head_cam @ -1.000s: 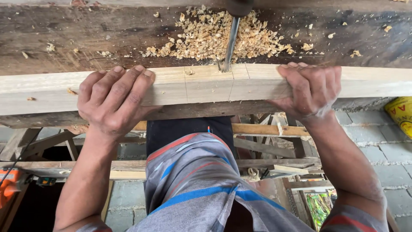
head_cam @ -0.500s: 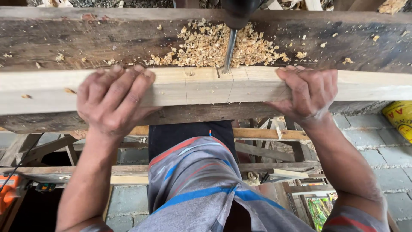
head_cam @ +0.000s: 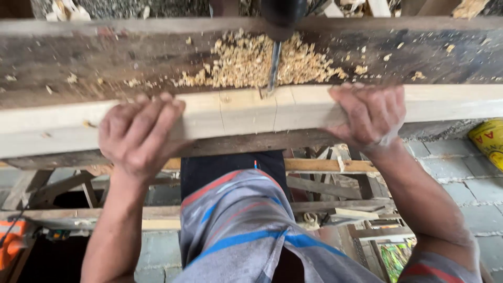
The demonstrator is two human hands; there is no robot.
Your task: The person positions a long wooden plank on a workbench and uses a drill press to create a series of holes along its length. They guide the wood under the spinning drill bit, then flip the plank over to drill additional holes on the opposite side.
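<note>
A long pale wooden beam lies across a dark, worn workbench. My left hand grips the beam's near edge left of centre, fingers curled over the top. My right hand grips it right of centre the same way. Between my hands a drill bit comes down from a dark machine head and meets the beam's far edge, beside pencil lines marked on the wood. A heap of wood shavings lies on the bench behind the bit.
Under the bench are wooden rails and offcuts over grey paving blocks. A yellow container stands at the right edge, an orange tool at the lower left. My striped shorts fill the lower middle.
The view has drawn nearer and tilted down slightly. Both hands keep their hold on the beam; the bit stays at the marked spot.
</note>
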